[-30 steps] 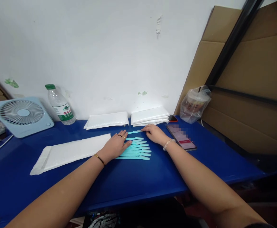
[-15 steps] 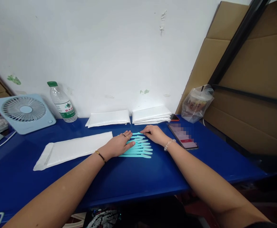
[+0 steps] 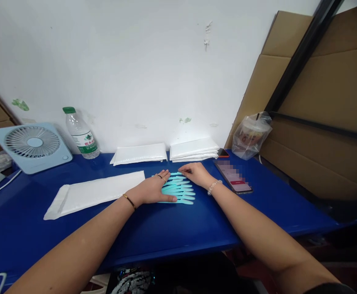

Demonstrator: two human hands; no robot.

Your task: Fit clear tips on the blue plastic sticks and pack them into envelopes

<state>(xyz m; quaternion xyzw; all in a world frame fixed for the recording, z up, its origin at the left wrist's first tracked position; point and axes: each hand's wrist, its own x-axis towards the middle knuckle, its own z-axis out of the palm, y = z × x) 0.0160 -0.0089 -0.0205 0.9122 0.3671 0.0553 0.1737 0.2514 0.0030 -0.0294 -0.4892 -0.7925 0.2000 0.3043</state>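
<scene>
Several slim turquoise eyebrow razors [image 3: 183, 188] lie side by side on the blue table, pale translucent caps pointing right. Across their left ends rests my left hand [image 3: 154, 188], palm down and open, its thumb spread toward the nearest razor. The hand hides much of their handles. My right hand [image 3: 197, 173] is closed, thumb and forefinger pinching the right end of the farthest razor. Beside my left wrist lies a long white padded mailer [image 3: 95, 192], its flap end at the left.
Two stacks of white mailers, left [image 3: 140, 152] and right [image 3: 193, 149], lie by the wall. A phone [image 3: 235, 177] and a bagged drink cup [image 3: 250, 136] are at right; a second phone [image 3: 223, 152] lies behind. At left stand a water bottle [image 3: 82, 136] and blue fan [image 3: 33, 143].
My left thumb has moved toward the near edge of the razor row, spreading away from the fingers. My right hand stays at the farthest razor's end. The view has shifted slightly.
</scene>
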